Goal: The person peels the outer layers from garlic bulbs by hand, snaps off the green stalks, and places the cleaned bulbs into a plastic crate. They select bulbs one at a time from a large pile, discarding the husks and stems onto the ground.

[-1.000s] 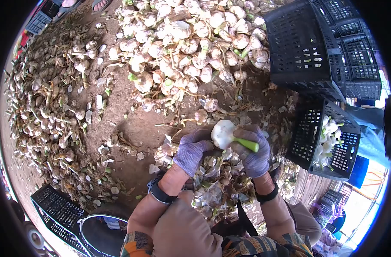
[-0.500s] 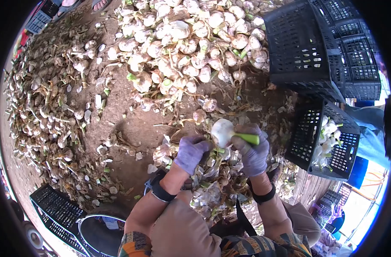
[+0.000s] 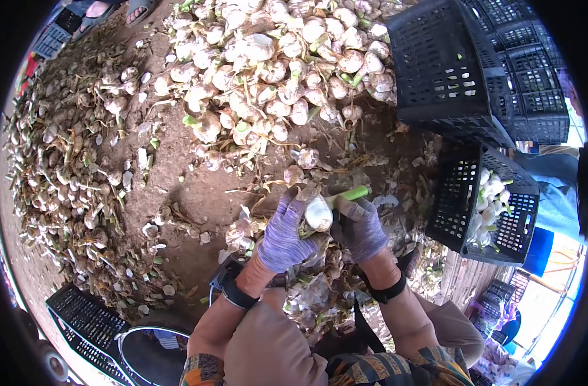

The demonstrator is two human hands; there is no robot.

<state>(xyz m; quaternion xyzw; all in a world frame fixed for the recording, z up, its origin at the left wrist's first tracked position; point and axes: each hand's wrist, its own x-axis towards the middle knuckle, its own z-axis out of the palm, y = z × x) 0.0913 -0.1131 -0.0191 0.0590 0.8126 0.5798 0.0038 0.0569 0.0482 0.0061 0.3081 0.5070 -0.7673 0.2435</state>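
Note:
A peeled white garlic bulb (image 3: pixel 318 214) with a short green stem (image 3: pixel 353 193) is between my gloved hands. My left hand (image 3: pixel 284 233) wraps its fingers around the bulb's left side. My right hand (image 3: pixel 362 230) closes at the right of the bulb, just under the stem, with fingertips partly hidden. Beneath both hands lies a heap of loose garlic skins (image 3: pixel 314 293). A few unpeeled garlic bulbs (image 3: pixel 294 174) lie on the soil just beyond my hands.
A large pile of unpeeled garlic (image 3: pixel 268 71) covers the ground ahead, with another garlic pile (image 3: pixel 69 174) at left. At right, a black crate (image 3: pixel 458 212) holds peeled bulbs beside stacked crates (image 3: pixel 435 64). Another person's sandalled foot (image 3: pixel 139 11) shows at the top left.
The bulb has turned, its stem now pointing up and right, and it has moved slightly down and left. My left hand has come onto the bulb; my right hand has shifted slightly left.

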